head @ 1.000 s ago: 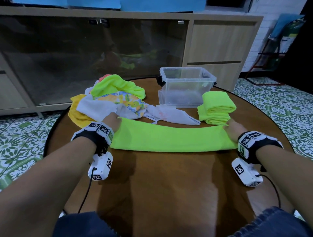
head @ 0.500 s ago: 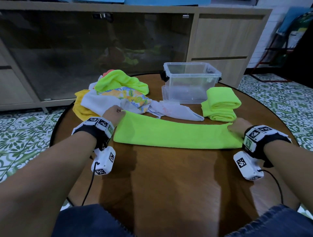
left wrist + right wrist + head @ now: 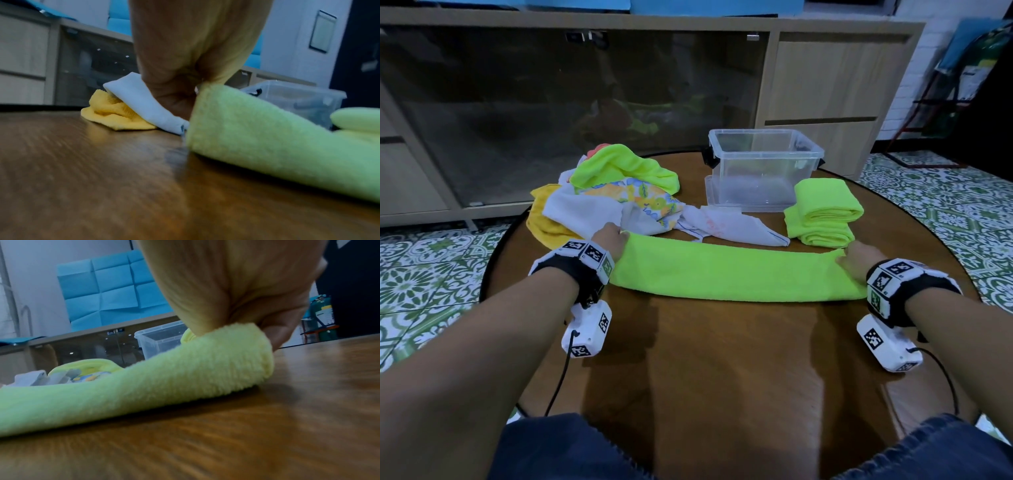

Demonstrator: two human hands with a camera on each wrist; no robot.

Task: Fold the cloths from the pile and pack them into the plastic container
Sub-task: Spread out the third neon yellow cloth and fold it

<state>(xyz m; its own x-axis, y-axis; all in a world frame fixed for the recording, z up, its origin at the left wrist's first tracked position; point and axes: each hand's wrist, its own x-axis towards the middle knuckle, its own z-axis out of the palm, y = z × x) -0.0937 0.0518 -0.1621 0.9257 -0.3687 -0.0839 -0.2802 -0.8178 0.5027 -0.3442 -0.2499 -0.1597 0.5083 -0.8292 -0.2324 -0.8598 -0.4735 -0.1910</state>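
The round wooden counter (image 3: pixel 722 359) has bare surface on the near side, up to its edge by the person's lap. A long lime cloth (image 3: pixel 736 274), folded into a strip, lies across the middle. Behind it sit the pile of cloths (image 3: pixel 616 192) at left, the clear plastic container (image 3: pixel 763 171) at centre, and two folded lime cloths (image 3: pixel 822 212) just beside the container. The left hand (image 3: pixel 609 238) pinches the strip's left end; the right hand (image 3: pixel 859 257) pinches its right end.

3 folded green cloths (image 3: pixel 736 272), 1 container (image 3: pixel 765 171).
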